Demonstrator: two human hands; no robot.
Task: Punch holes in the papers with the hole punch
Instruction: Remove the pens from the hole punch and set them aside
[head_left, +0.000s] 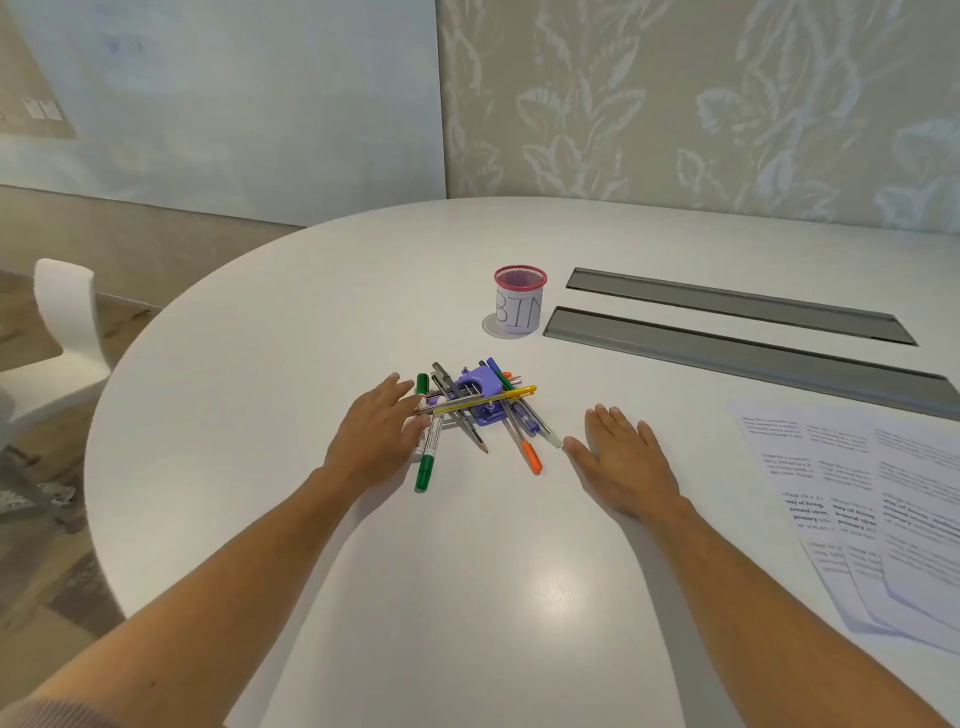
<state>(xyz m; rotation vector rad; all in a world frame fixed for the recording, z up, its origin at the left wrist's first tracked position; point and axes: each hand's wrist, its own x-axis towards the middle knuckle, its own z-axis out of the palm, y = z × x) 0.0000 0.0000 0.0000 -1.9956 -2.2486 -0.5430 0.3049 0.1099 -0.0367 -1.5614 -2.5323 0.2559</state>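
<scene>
hole punch (480, 396) under pens (470, 410) | cup (519, 300) behind | papers (878, 499) right

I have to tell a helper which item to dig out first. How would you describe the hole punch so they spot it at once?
On the white oval table, look in front of the pink-rimmed cup marked BIN at the heap of pens and markers between the two hands. The hole punch sits under them: the only purple, blocky thing among thin sticks.

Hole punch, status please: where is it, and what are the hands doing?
Left hand open, fingers touching the pens. Right hand open, flat on table. Hole punch buried under pens. Papers untouched, far right.
</scene>
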